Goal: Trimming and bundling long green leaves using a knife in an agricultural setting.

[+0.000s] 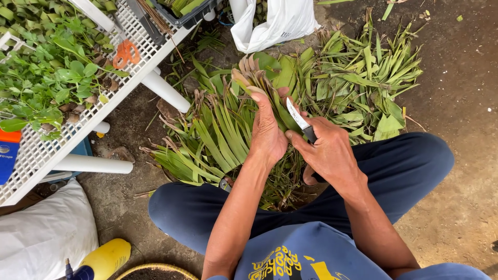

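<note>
hands work above the big pile of long green leaves [218, 140]: left hand [267, 132] closed around a leaf bunch, right hand [329, 150] closed on a small silver knife [299, 118] beside it

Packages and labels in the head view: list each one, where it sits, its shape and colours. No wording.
White plastic bag: top centre, on the ground behind the cut leaves, crumpled.
Orange and blue box: left edge, on the white grid table, only partly in view.
White sack: bottom left, on the ground, bulging.
Yellow bottle: bottom left, lying beside the sack, dark nozzle.
</note>
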